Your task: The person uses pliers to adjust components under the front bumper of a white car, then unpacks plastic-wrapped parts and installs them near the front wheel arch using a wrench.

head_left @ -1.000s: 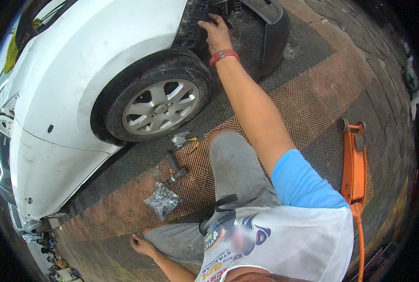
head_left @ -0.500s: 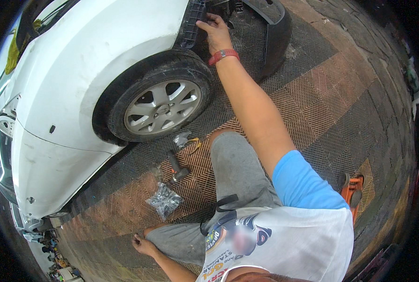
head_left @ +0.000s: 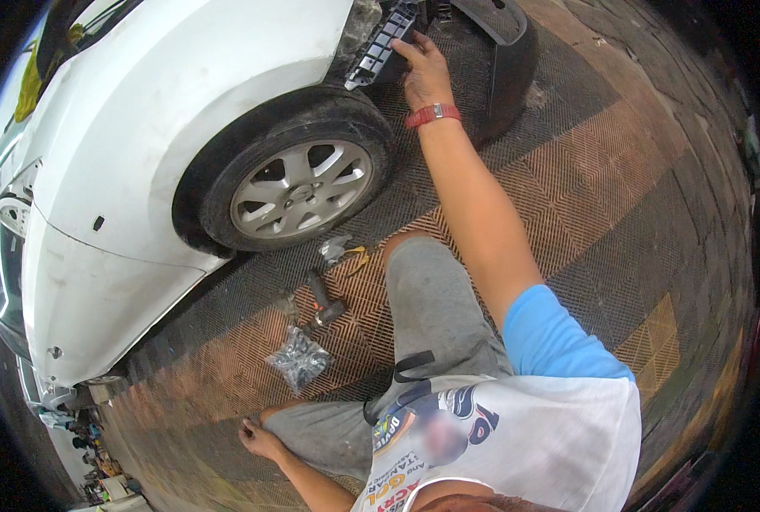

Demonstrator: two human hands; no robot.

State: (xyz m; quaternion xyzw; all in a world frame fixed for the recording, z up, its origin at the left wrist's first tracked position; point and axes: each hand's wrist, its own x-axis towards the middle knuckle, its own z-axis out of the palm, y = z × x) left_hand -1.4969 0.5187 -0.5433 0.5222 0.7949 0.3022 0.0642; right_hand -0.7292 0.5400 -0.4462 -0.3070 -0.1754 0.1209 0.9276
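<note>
A: Starting with the head view, what is the right hand [head_left: 427,72] doing?

B: It's gripping a dark, gridded plastic bracket [head_left: 378,51] by its edge, the thumb and fingers pressing on it and partly covering it.

A: Where is that bracket sitting?

B: It's slanting above and to the right of the wheel [head_left: 301,194] in this view, its lower end coming close to the wheel's upper edge. I'm not managing to tell whether they are touching.

A: And the left hand [head_left: 256,437]?

B: It's resting well below the wheel, near the left knee, its fingers loosely bent. I cannot tell whether it's holding anything.

A: What is crowding the work?

B: A white car body [head_left: 133,145] is wrapping around the wheel's left and upper sides. A dark bumper [head_left: 516,72] is standing to the wheel's right, just past the right hand. The right leg [head_left: 435,307] is taking up the floor below and to the right of the wheel.

A: Anything lying about?

B: A small clear bag [head_left: 335,249] and a yellow item [head_left: 359,260] are lying just below the wheel. Farther below it, a power drill [head_left: 329,312] is lying near a bag of small parts [head_left: 300,360].
</note>
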